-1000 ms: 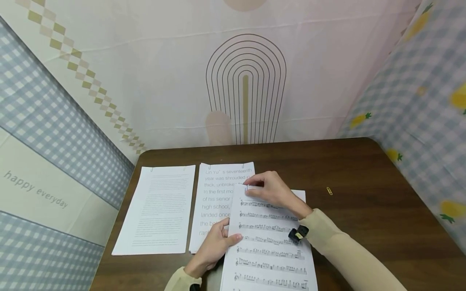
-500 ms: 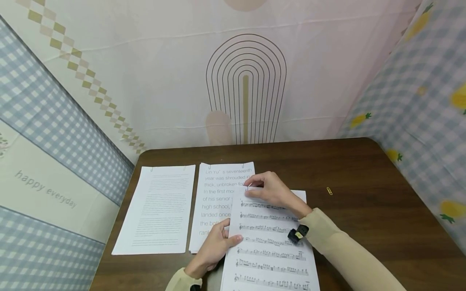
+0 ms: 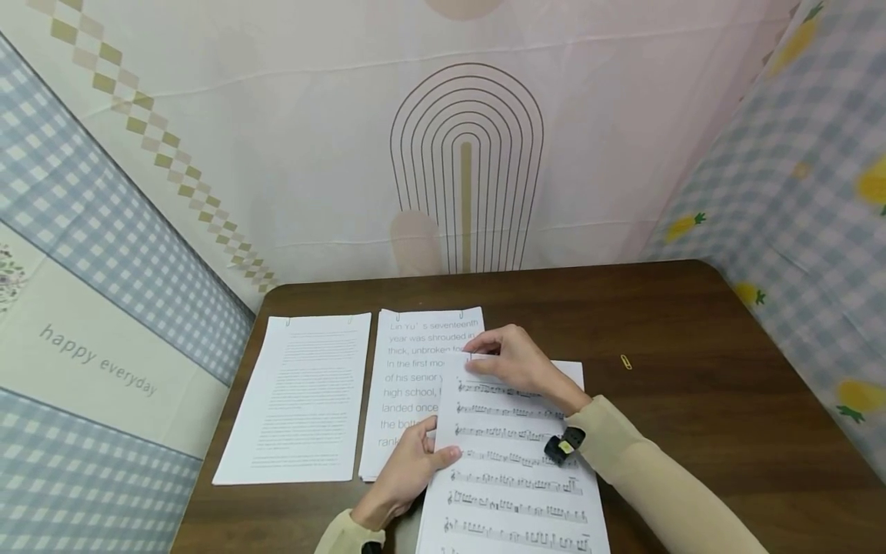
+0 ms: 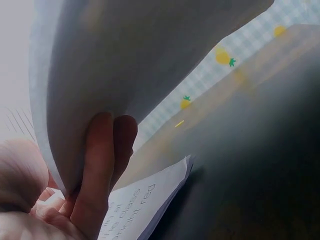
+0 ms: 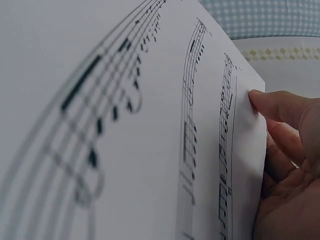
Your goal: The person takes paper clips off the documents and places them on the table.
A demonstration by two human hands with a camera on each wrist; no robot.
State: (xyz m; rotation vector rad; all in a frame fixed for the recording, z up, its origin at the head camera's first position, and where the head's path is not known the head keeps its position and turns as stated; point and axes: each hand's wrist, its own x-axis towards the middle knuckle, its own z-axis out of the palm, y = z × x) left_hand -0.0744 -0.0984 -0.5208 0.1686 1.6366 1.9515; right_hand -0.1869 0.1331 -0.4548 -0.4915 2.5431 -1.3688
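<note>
My left hand (image 3: 404,471) grips the sheet music (image 3: 512,492) by its left edge, thumb laid over the printed face and fingers behind the paper. My right hand (image 3: 515,359) pinches the top edge near the upper left corner, thumb in front. So both hands grasp one bundle, at the near side of the brown table (image 3: 720,438); I can't tell how many pages it has. To the left lie two text stacks: the small-print stack (image 3: 308,400), and beside it the large-print stack (image 3: 404,385), whose right part the music covers from above. Each has two clips (image 3: 288,322) on its top edge, four in all. One yellow paper clip (image 3: 626,362) lies alone, right of my right hand.
</note>
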